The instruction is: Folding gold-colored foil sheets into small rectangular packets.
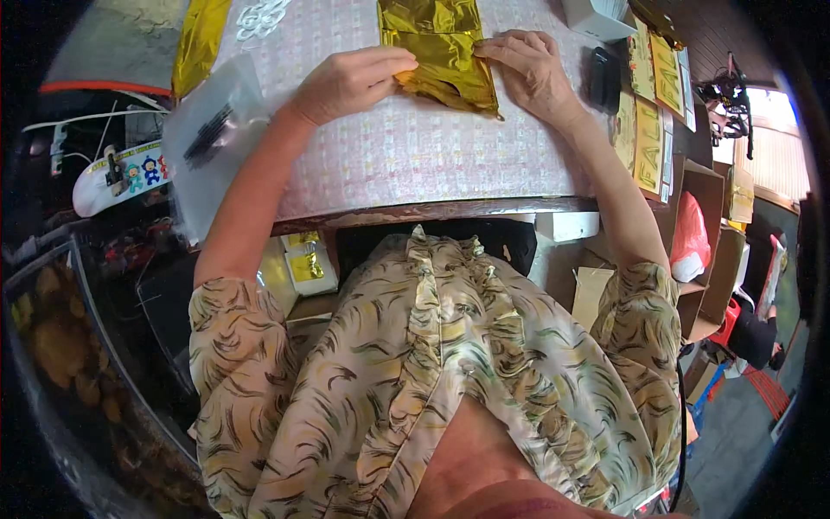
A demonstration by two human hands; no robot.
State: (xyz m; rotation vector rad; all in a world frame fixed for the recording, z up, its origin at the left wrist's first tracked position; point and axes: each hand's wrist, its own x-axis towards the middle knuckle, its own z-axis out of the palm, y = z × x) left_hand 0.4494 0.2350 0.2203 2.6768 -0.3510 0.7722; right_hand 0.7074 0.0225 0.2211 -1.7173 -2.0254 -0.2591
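Note:
A shiny gold foil piece (443,65), which looks like a flat, folded foil balloon, lies on the patterned tablecloth in front of me and runs out of view at the top. At its left edge my left hand (359,80) is closed, the thumb and fingers pinching the foil. My right hand (529,71) pinches its right edge between thumb and fingertips, the palm low over the cloth. Between the hands, the near edge of the foil is uneven, with a curved notch and a pointed corner at the right.
White looped pieces (259,19) and another gold foil strip (197,48) lie at the far left, near a clear plastic bag (212,143). On the right are a black object (603,80), printed packs (650,143), a white box (596,17) and cardboard boxes (699,208). A skateboard (121,180) is at left.

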